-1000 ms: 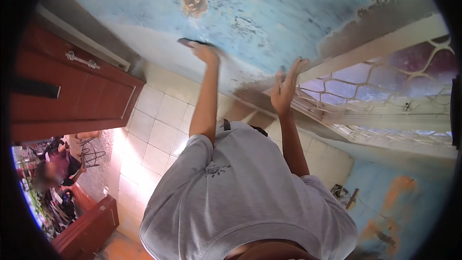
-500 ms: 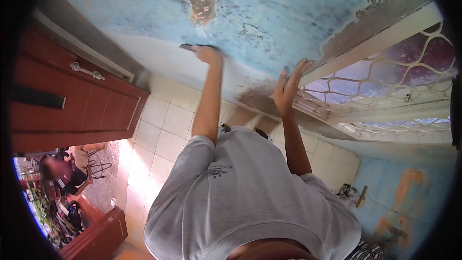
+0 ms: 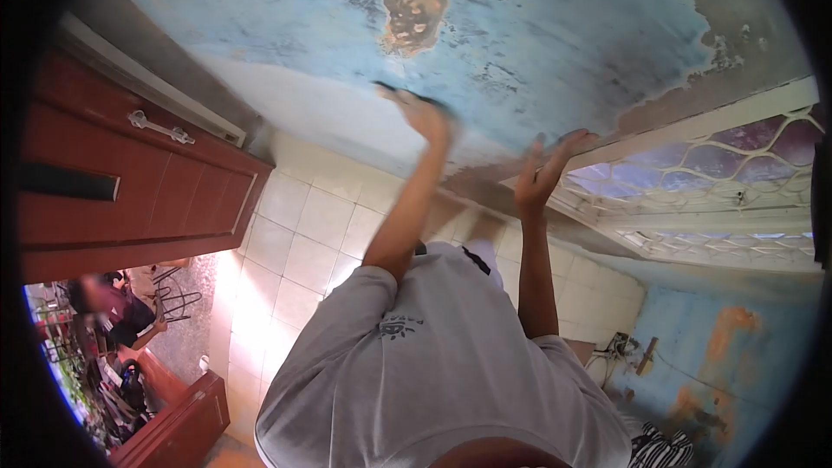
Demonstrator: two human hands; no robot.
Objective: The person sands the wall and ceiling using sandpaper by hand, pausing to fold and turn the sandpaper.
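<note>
My left hand (image 3: 427,120) presses a dark flat pad (image 3: 394,88) against the blue wall (image 3: 537,43), and motion blurs it slightly. Only a thin edge of the pad shows past the fingers. Near the window frame, my right hand (image 3: 546,175) rests on the wall with its fingers spread and nothing in it. Above the left hand is a bare patch (image 3: 416,4) of grey and orange where the paint is gone. A smooth whitish area (image 3: 303,104) lies left of the pad.
A window with a curved white grille (image 3: 693,156) is at the right. An open red door (image 3: 139,173) stands at the left, above tiled floor (image 3: 295,238). Through the doorway a person (image 3: 130,312) sits beside metal-framed furniture. Cables (image 3: 617,347) hang low at the right.
My left hand has moved right across the wall with the pad. My right hand stays against the wall near the window, its position shifted slightly in view as the camera turned.
</note>
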